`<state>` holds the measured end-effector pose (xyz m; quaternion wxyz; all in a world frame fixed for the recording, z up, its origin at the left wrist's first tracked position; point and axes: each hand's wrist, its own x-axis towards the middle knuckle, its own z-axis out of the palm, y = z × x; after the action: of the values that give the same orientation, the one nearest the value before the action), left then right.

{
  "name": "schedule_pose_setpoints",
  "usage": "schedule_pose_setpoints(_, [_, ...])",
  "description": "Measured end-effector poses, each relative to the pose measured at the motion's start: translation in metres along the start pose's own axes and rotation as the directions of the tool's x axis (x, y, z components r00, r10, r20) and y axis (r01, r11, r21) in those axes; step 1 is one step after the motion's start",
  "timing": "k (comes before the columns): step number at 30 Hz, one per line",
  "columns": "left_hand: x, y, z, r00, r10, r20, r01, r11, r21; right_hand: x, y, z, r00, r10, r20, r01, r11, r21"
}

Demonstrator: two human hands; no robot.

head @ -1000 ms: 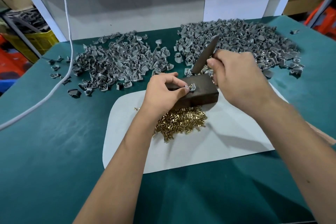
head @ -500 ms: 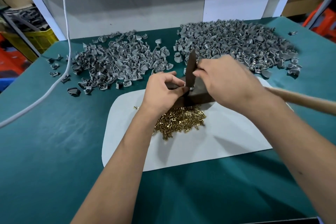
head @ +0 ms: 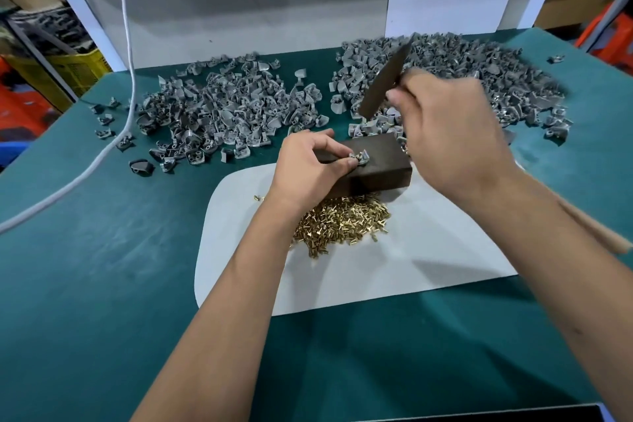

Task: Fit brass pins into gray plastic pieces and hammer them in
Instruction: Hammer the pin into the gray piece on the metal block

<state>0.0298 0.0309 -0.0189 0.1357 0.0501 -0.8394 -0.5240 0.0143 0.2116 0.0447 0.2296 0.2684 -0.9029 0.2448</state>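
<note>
- Brass pins [head: 342, 223] lay in a shiny heap on the white mat [head: 411, 271], just before the dark block [head: 376, 164].
- Left hand [head: 308, 168] pinched a gray plastic piece [head: 360, 158] atop the block.
- Right hand [head: 452, 134] gripped the hammer [head: 385, 80], its dark head raised and blurred.
- Gray piece piles [head: 222, 113] lay beyond on green felt.

Hammer head [head: 385, 80] back up off the block [head: 380, 161] (blurred, tilted).

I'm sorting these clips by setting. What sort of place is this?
Most likely a small factory or workshop assembly bench: two big heaps of gray plastic pieces on a green table, a loose pile of brass pins, and a dark block used as an anvil.
</note>
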Motion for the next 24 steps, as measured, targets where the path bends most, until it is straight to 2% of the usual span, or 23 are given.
schedule_pose_setpoints(3, [-0.001,0.001,-0.001,0.999,0.023,0.028,-0.023,1.000,-0.007,-0.006,-0.002,0.011,0.957,0.079,0.280,-0.055,0.994,-0.094])
schedule_pose_setpoints(4, [-0.001,0.001,0.000,0.999,0.026,0.027,-0.026,1.000,-0.005,-0.003,0.001,0.009,0.946,0.089,0.312,-0.061,0.993,-0.101])
schedule_pose_setpoints(6, [-0.002,0.002,0.000,1.000,0.020,0.016,-0.020,1.000,-0.007,0.003,0.003,0.002,0.967,0.056,0.248,-0.034,0.995,-0.093])
schedule_pose_setpoints(8, [-0.001,0.001,0.000,1.000,0.007,0.006,-0.007,1.000,-0.006,0.004,0.006,-0.002,0.999,0.012,0.033,-0.012,1.000,0.003])
schedule_pose_setpoints(9, [-0.001,0.001,0.000,1.000,0.009,0.003,-0.009,1.000,-0.008,0.002,0.006,-0.001,1.000,0.006,-0.009,-0.006,0.999,0.031])
schedule_pose_setpoints(10, [-0.001,0.000,0.000,1.000,0.017,0.008,-0.017,1.000,-0.016,-0.001,0.004,0.004,0.999,0.013,0.038,-0.014,1.000,0.018])
schedule_pose_setpoints(12, [-0.001,0.001,-0.001,0.999,0.034,0.020,-0.033,0.999,-0.024,-0.006,0.001,0.014,0.966,0.054,0.254,-0.038,0.997,-0.069])
schedule_pose_setpoints(13, [-0.001,0.001,0.000,0.999,0.033,0.020,-0.032,0.999,-0.017,-0.006,0.002,0.015,0.951,0.071,0.301,-0.047,0.995,-0.088])
schedule_pose_setpoints(15, [-0.002,0.001,0.000,1.000,0.019,0.004,-0.019,1.000,-0.001,0.002,0.004,0.008,0.959,0.073,0.274,-0.044,0.993,-0.108])
schedule_pose_setpoints(18, [0.000,-0.001,0.000,1.000,0.017,0.002,-0.017,1.000,0.025,0.002,0.005,0.001,0.998,0.020,0.060,-0.017,0.998,-0.053])
schedule_pose_setpoints(19, [0.001,-0.001,0.000,1.000,0.016,0.002,-0.016,0.999,0.028,0.000,0.003,0.004,0.997,0.008,0.071,-0.003,0.998,-0.063])
schedule_pose_setpoints(22, [0.000,0.000,0.000,0.999,0.022,0.023,-0.022,1.000,0.015,-0.005,0.000,0.013,0.954,0.047,0.297,0.001,0.987,-0.160])
schedule_pose_setpoints(24, [-0.001,0.001,0.000,0.999,0.027,0.020,-0.027,0.999,0.029,0.003,0.004,0.006,0.958,0.045,0.284,-0.001,0.988,-0.154])
